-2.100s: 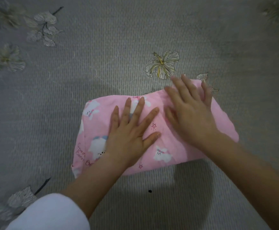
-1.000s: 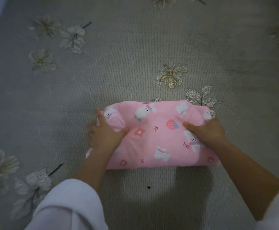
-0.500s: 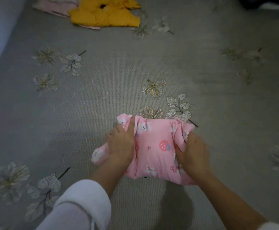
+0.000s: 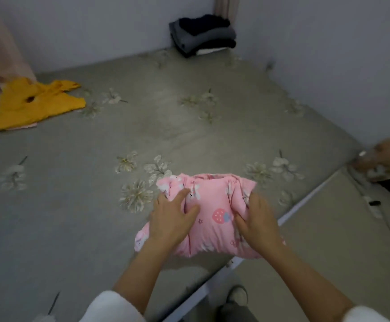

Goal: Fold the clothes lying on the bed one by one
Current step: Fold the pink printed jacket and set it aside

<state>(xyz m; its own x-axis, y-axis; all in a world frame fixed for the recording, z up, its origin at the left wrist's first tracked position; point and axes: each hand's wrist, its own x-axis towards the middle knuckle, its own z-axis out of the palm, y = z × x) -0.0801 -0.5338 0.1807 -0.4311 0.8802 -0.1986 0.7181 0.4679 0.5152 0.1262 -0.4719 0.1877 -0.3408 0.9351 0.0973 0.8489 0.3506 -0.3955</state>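
Note:
A folded pink garment [image 4: 215, 205] printed with bunnies and a strawberry is held a little above the bed, near its right edge. My left hand [image 4: 172, 219] grips its left side, thumb on top and fingers tucked under the fabric. My right hand [image 4: 258, 219] grips its right side the same way. The fingers under the bundle are hidden. An unfolded yellow garment [image 4: 33, 104] lies at the far left of the bed. A stack of folded dark clothes [image 4: 203, 34] sits in the far corner.
The bed [image 4: 96, 205] has a grey sheet with flower prints and meets walls at the back and right. A floor mat [image 4: 328, 240] lies to the right below the bed edge. A brown bag [image 4: 384, 162] lies at the far right. Pink fabric [image 4: 1, 54] hangs at the far left.
Both hands went from pressing flat on the pink garment to gripping its two ends and lifting it as a bundle. The view rose, showing the yellow garment and the dark stack.

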